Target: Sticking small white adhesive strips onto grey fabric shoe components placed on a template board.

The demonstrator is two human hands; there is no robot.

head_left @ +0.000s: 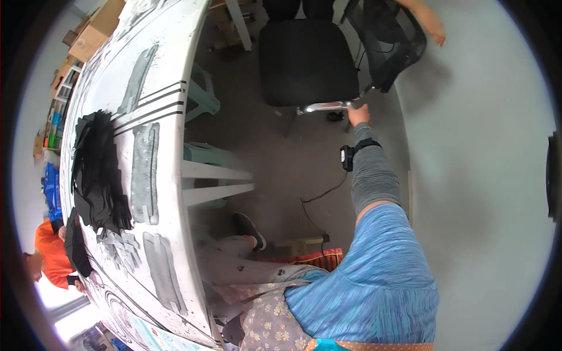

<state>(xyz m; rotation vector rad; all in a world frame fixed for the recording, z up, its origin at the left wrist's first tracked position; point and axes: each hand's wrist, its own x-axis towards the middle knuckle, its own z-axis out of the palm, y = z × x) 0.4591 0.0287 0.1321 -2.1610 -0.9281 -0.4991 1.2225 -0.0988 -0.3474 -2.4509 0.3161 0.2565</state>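
My right hand [359, 114] reaches out, its fingers closed around the end of a shiny chrome bar [326, 107] on an office chair. The chair has a black padded seat [307, 63] and a black mesh back [391, 44]. A small black device [347, 158] is strapped to my right wrist over a grey sleeve, and a thin cable [313, 219] hangs from it. My left hand is not in view.
A white table [170, 146] holds black fabric pieces [96, 169] and grey strips [145, 172]. Pale green stools [202, 155] stand partly beneath it. Another person's forearm [430, 26] shows beside the chair back. Across the table is a person in orange [52, 251]. A grey wall [468, 175] stands right.
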